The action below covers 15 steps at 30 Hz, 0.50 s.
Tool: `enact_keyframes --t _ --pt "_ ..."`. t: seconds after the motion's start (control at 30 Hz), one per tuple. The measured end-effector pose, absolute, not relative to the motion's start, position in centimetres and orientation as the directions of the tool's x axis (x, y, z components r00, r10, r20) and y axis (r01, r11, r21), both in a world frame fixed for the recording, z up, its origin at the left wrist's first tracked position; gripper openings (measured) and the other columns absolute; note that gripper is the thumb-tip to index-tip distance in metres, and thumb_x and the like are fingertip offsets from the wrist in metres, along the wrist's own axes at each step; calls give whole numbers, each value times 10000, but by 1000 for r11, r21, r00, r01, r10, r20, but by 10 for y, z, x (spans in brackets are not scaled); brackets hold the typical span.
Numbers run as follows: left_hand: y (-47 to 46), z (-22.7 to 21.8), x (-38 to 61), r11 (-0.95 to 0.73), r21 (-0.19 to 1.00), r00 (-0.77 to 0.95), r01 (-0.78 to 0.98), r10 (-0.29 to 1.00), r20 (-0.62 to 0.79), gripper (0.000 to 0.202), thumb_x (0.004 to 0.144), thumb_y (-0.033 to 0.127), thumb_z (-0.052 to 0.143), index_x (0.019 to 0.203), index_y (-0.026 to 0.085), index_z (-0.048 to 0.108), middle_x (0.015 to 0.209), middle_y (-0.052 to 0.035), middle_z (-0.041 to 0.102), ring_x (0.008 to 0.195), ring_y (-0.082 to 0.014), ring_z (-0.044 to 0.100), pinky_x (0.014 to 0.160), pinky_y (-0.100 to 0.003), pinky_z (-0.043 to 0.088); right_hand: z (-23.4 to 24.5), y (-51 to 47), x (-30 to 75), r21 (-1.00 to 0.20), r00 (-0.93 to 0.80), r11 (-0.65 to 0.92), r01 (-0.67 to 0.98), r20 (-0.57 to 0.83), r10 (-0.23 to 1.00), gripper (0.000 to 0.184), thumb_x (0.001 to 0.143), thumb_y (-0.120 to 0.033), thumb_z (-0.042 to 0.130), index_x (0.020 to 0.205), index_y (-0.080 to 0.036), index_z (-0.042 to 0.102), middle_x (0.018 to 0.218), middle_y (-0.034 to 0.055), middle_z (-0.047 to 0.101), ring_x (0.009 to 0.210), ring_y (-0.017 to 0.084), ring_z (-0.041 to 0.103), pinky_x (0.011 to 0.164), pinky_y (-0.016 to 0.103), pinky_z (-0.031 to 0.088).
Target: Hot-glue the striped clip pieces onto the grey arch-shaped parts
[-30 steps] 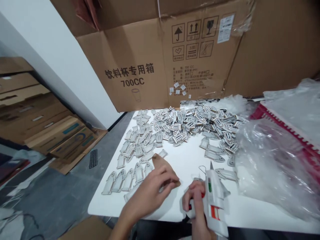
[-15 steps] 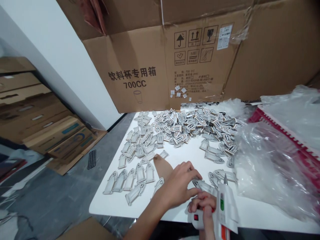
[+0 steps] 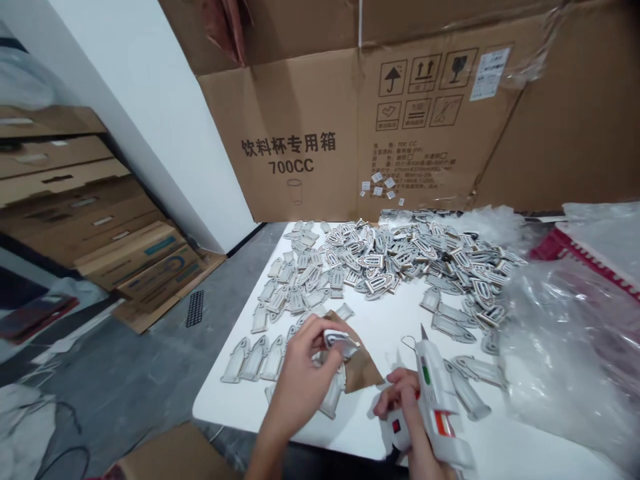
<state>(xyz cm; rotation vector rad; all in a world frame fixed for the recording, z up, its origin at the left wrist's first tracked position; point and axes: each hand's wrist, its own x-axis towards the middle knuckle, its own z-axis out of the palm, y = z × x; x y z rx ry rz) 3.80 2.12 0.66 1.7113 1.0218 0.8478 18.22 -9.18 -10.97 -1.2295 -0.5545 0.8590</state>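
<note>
Between the thumb and fingers of my left hand is a small grey-and-white arch-shaped piece, tilted above a brown cardboard scrap. My right hand grips a white hot glue gun, its metal nozzle pointing up and away from me. A thin loop, perhaps a string of glue, shows beside the nozzle. Similar arch-shaped pieces lie spaced out on the white table left of my left hand, some partly hidden by it. A few more rest right of the glue gun.
A large heap of arch pieces covers the back of the white table. Clear plastic bags and a magenta-edged item occupy the right side. A big cardboard box stands behind. Flattened cartons lie on the floor at left.
My left hand has moved away from the glue gun to over the cardboard scrap and now holds an arch piece up. The glue gun leans more to the left. The view has turned slightly left.
</note>
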Motion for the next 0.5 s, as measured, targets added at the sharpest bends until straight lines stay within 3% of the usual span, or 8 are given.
enact_keyframes --t 0.1,0.2,0.37,0.5 --pt "26 3 9 -6 988 254 154 967 -34 359 946 439 687 1236 227 683 1068 -61 684 861 -193 691 741 -303 557 -83 -79 173 -965 509 -18 -263 -154 847 535 931 -760 641 882 -228 678 579 -9 623 545 162 552 614 286 512" --pt "29 -5 -13 42 990 45 134 998 -49 569 856 491 785 1346 235 653 1133 -55 653 805 -150 669 720 -273 555 -63 -69 164 -973 441 -89 -213 -177 880 574 936 -781 615 883 -216 702 511 -42 532 502 140 461 579 264 455" --pt "31 -15 -28 75 987 -94 141 994 -62 588 803 581 831 1240 200 727 1147 -102 725 1103 -245 697 928 -329 575 -59 -70 161 -992 457 -122 -42 -128 880 543 862 -759 729 842 -217 750 486 -47 466 516 180 525 616 316 528" --pt "29 -17 -25 65 989 -88 129 995 -53 485 814 564 831 1128 201 764 1071 -99 765 1082 -257 717 957 -358 590 -62 -79 157 -978 431 -205 28 -174 885 503 838 -744 754 852 -241 779 465 -35 475 474 207 533 495 321 484"
